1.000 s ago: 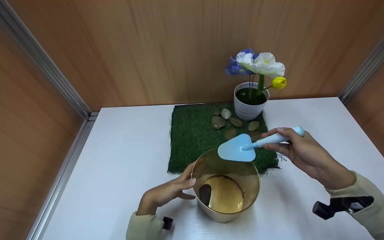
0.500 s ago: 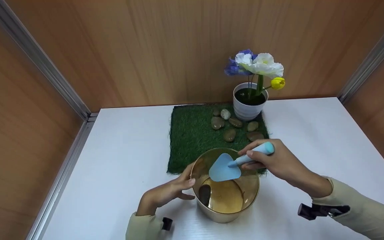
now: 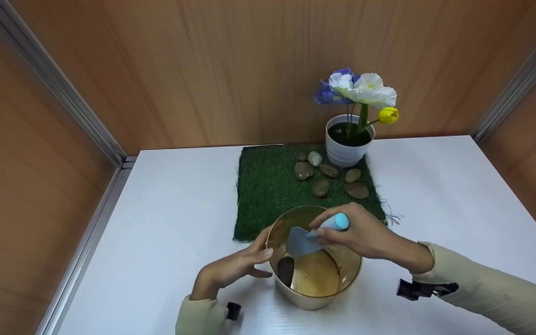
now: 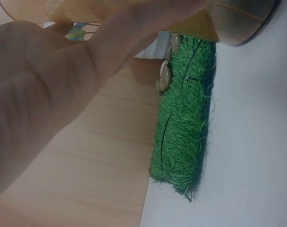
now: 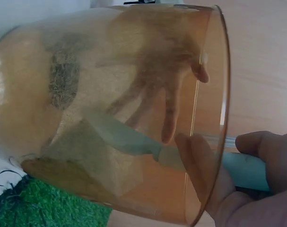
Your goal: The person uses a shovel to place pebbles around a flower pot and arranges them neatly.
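Note:
A see-through amber bucket (image 3: 309, 303) stands upright on the white table. My left hand (image 3: 237, 265) steadies its left side, with straight, spread fingers (image 5: 169, 109) seen through the wall in the right wrist view. My right hand (image 3: 358, 232) grips the handle of a light blue hand trowel (image 3: 303, 242) at the bucket's far right rim. The trowel's blade points down inside the bucket, above the bottom. A dark oval patch (image 3: 285, 271) shows low on the bucket's left side; in the right wrist view it looks rough, and I cannot tell what it is.
Behind the bucket lies a green artificial grass mat (image 3: 263, 190). Several smooth stones (image 3: 304, 170) rest on it, near a white flowerpot (image 3: 348, 151) with blue, white and yellow flowers (image 3: 368, 90). Wooden panels (image 3: 231, 70) enclose the back and sides.
My right hand has moved left and toward me, bringing the trowel from above the rim down into the bucket, its handle now steeper. My left hand and the bucket have stayed put.

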